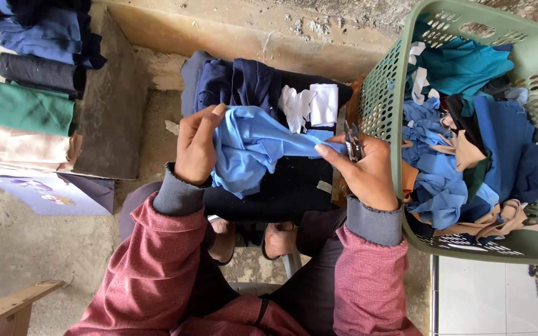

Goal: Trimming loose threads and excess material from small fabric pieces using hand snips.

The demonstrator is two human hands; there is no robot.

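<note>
A light blue piece of cloth [250,149] is stretched between both hands above a low stool covered with dark fabric [281,193]. My left hand [195,146] grips its left edge with fingers curled over the cloth. My right hand [362,171] pinches the cloth's right end and also holds a small pair of metal snips [352,143] against the palm. Folded navy [238,81] and white [311,104] pieces lie on the stool behind the cloth.
A green plastic laundry basket [530,62] stands at the right, full of blue, teal, tan and black cloth scraps. Folded garments in blue, black, green and beige [23,106] are stacked at the left on a box. A concrete step runs along the top.
</note>
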